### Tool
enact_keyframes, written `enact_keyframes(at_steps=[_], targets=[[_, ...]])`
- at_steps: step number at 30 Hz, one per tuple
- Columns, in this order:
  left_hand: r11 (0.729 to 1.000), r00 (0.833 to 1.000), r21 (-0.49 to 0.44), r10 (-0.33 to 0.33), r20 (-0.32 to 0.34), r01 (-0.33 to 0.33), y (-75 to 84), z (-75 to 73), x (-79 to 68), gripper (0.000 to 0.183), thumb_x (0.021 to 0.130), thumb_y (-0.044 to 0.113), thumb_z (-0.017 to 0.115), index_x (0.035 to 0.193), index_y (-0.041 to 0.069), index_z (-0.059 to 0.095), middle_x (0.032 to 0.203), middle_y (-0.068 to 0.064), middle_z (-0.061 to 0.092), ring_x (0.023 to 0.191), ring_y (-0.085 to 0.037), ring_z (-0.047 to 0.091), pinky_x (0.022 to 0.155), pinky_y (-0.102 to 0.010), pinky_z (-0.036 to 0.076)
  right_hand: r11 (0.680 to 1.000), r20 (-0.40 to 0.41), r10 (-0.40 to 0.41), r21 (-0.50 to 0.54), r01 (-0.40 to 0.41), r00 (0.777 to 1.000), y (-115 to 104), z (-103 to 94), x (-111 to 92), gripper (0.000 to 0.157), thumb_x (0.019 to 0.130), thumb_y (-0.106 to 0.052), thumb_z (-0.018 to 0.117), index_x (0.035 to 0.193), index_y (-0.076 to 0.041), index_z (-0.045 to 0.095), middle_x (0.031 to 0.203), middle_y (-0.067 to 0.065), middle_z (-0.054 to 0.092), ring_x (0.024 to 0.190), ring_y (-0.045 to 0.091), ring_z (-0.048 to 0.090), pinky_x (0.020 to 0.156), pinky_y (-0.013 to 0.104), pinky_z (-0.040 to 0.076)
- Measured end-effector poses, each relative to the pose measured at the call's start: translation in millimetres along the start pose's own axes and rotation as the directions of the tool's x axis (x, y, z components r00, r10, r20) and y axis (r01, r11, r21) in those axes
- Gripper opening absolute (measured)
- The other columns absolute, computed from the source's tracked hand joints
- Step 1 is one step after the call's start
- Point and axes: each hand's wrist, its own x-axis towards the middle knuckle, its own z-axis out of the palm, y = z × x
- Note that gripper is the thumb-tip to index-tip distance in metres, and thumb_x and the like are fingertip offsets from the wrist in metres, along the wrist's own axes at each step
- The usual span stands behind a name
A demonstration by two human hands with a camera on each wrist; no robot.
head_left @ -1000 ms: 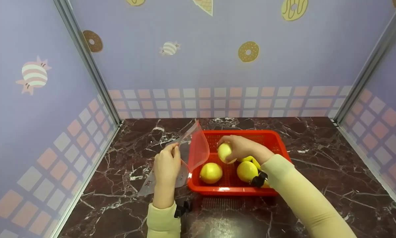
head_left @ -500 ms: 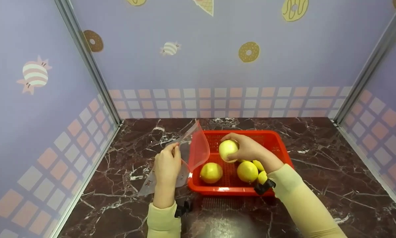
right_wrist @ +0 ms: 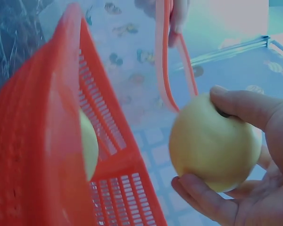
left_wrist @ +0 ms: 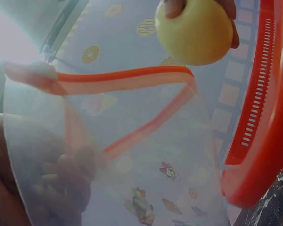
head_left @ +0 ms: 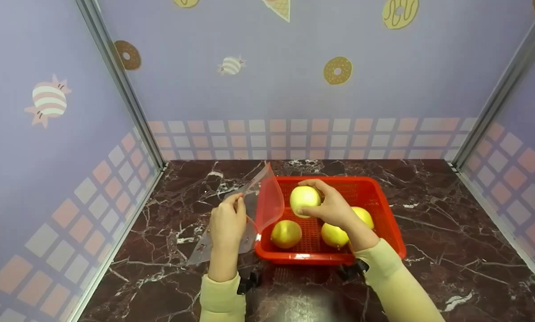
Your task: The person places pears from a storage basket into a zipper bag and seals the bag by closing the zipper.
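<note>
My left hand [head_left: 227, 223] pinches the edge of a clear zip bag [head_left: 269, 205] between thumb and fingers. In the left wrist view the bag [left_wrist: 179, 141] gapes at its orange-red zip strip, and small cartoon prints show on its film. My right hand [head_left: 336, 208] holds a round, pale yellow, apple-like fruit [head_left: 305, 200] above the red basket, just right of the bag's mouth. The right wrist view has the thumb over a dark dimple in this fruit [right_wrist: 212, 146], with fingers curled beneath it.
The red plastic basket [head_left: 312, 256] has slotted walls and stands on a dark marbled tabletop [head_left: 450, 223]. Inside lie a yellow fruit [head_left: 286, 234] at the left and more yellow fruits [head_left: 334, 235] at the right, partly covered by my right hand. Patterned panels enclose the back and sides.
My right hand has risen slightly with the fruit and turned, and its forearm has swung lower, uncovering more of the basket's right side. The left hand and bag stay almost still.
</note>
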Motion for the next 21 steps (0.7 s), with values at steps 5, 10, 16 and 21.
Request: enact_keyframes(at_steps=[5,10,16,21], targets=[[1.0,1.0,0.005,0.003,-0.003,-0.003,0.9,1.1,-0.2,0.026,0.1,0.014,0.06,0.116,0.003,0.077,0.084,-0.014,0.077,0.064,-0.027,0.063,0.064,-0.046,0.052,0.996,-0.061,0.006,0.089,-0.001,0.998,-4.3,14.4,-2.3,0.065,0.08,-0.017,0.088,0.139,-0.016,0.06,0.131,0.015,0.064,0.096,0.024,0.067,0.078,0.033,0.057],[1.0,1.0,0.012,0.019,-0.013,-0.018,2.9,2.1,-1.1,0.024,0.099,0.014,0.062,0.114,0.003,0.078,0.093,-0.015,0.079,0.075,-0.033,0.072,0.07,-0.05,0.057,0.987,-0.076,-0.027,0.153,0.038,0.997,-9.1,30.6,-1.5,0.066,0.081,-0.013,0.087,0.14,-0.015,0.058,0.137,0.013,0.06,0.102,0.026,0.067,0.081,0.035,0.058],[0.999,0.999,0.043,0.029,-0.027,-0.028,5.6,4.8,-2.6,0.023,0.099,0.014,0.063,0.113,0.004,0.078,0.098,-0.015,0.08,0.08,-0.036,0.075,0.071,-0.051,0.058,0.982,-0.061,-0.061,0.178,0.071,0.996,-17.6,43.0,-1.3,0.068,0.08,-0.015,0.088,0.141,-0.018,0.058,0.141,0.009,0.059,0.108,0.026,0.066,0.084,0.036,0.058],[0.999,0.999,0.046,0.026,-0.021,-0.025,6.7,7.3,-3.7,0.023,0.099,0.014,0.063,0.114,0.003,0.078,0.101,-0.016,0.08,0.082,-0.036,0.075,0.07,-0.05,0.058,0.974,-0.089,-0.115,0.187,0.13,0.989,-24.0,45.8,-1.3,0.068,0.08,-0.011,0.087,0.141,-0.011,0.057,0.142,0.011,0.059,0.112,0.027,0.065,0.087,0.038,0.057]])
